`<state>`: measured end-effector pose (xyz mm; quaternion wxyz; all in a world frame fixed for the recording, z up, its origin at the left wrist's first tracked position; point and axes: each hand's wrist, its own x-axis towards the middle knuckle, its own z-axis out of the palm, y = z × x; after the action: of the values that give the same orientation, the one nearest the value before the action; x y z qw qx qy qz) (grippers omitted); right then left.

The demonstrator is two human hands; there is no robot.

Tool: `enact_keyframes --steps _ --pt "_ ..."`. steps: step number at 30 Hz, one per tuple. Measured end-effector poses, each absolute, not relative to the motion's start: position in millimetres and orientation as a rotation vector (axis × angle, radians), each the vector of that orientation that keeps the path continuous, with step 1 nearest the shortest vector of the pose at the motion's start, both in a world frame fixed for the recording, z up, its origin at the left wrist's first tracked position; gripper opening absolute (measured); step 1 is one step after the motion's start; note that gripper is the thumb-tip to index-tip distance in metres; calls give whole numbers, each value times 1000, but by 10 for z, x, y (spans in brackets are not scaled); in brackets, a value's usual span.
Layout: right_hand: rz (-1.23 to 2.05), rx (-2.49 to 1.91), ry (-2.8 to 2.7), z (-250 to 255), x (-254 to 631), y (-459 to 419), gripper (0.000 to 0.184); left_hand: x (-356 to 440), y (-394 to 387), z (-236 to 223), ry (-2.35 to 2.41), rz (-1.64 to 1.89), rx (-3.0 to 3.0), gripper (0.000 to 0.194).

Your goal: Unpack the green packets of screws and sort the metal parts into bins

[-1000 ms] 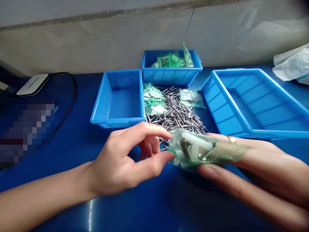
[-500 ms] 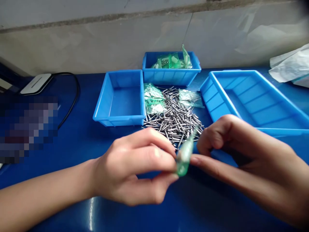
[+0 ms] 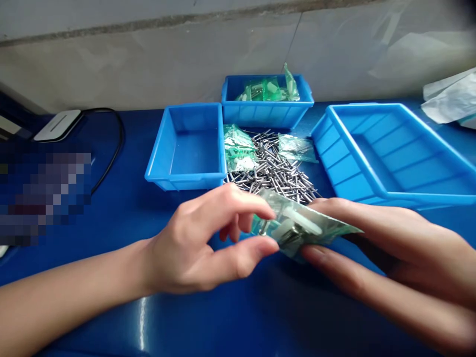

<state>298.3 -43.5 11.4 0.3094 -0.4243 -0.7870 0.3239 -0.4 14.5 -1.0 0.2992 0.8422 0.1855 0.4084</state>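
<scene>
Both hands hold a small green-tinted clear plastic bag (image 3: 303,225) with white plugs and metal screws inside, just above the blue table. My left hand (image 3: 208,243) pinches the bag's left end between thumb and forefinger. My right hand (image 3: 375,243) grips its right side, thumb below and fingers on top. Behind the hands lies a pile of loose metal screws (image 3: 273,171) with two more filled bags, one at its left (image 3: 238,148) and one at its right (image 3: 295,148).
A small blue bin (image 3: 186,148) stands left of the pile. Another blue bin (image 3: 267,101) behind it holds several filled green bags. A large blue tray (image 3: 394,153) sits at the right. A white device with a black cable (image 3: 59,125) lies far left; crumpled white plastic (image 3: 451,99) far right.
The bag was turned edge-on half a second ago and now lies flat again between both hands. My right fingers went from curled to stretched along the bag.
</scene>
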Motion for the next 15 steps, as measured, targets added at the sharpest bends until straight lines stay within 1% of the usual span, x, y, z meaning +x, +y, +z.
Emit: enact_keyframes --steps 1,3,5,6,9,12,13,15 --pt "822 -1128 -2082 104 2996 -449 8 15 147 -19 526 1097 2145 8" --pt "765 -1134 -2087 85 3021 -473 13 56 145 -27 561 1098 1990 22" --pt "748 -1125 -2099 66 3042 -484 15 84 143 -14 564 1088 1892 32" --pt "751 -1121 -2106 56 3049 -482 15 90 146 -1 586 1078 1860 31" --pt "727 -1126 -2075 38 3049 -451 18 80 169 40 622 1020 1941 19" --pt "776 -1140 -2043 64 3018 -405 15 63 194 58 553 981 2142 27" --pt "791 -1156 -2032 81 3003 -391 17 62 198 57 547 974 2171 26" --pt "794 -1215 -2005 113 2973 -372 29 66 199 49 546 973 2177 24"
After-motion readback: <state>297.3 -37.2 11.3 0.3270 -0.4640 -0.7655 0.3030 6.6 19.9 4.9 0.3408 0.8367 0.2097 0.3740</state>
